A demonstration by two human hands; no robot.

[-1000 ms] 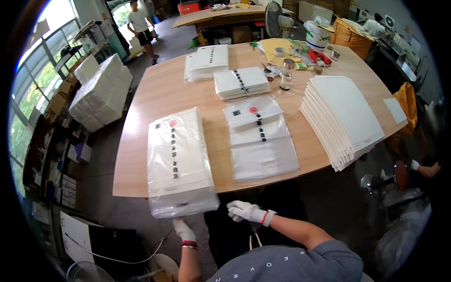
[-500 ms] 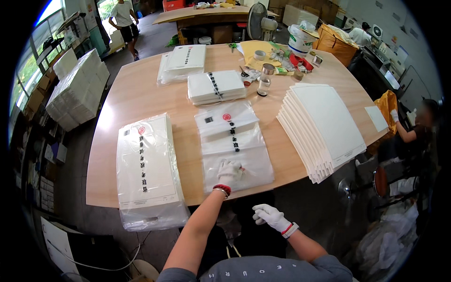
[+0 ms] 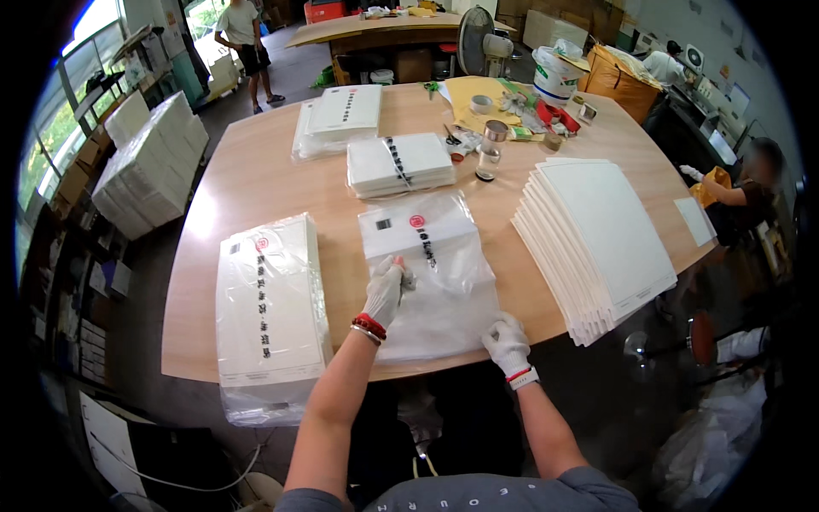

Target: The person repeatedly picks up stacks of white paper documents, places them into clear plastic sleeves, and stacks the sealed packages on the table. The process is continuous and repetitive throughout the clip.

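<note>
A flat clear plastic bag (image 3: 444,311) with a red round mark and black print lies in front of me at the table's near edge. My left hand (image 3: 388,288), in a white glove with bare fingertips, is over the bag's left middle, fingers closed in a pinch on its wrinkled film. My gloved right hand (image 3: 508,343) grips the bag's near right corner, its fingertips partly hidden. To the left lies a thick bagged stack of printed paper (image 3: 269,299), its plastic end hanging over the edge. A fanned stack of large white envelopes or folders (image 3: 606,230) lies to the right.
Farther back lie two more bagged stacks (image 3: 401,164) (image 3: 345,111). Beyond them are a clear jar (image 3: 489,154), scissors (image 3: 452,135), tape rolls (image 3: 480,104) and a white bucket (image 3: 554,75). White wrapped blocks (image 3: 149,166) stand left of the table. A person (image 3: 751,188) sits at right; another (image 3: 243,43) stands far left.
My right hand has come up from below the table edge to the bag's near right corner. My left hand has moved left and slightly away from me, and the film has wrinkled.
</note>
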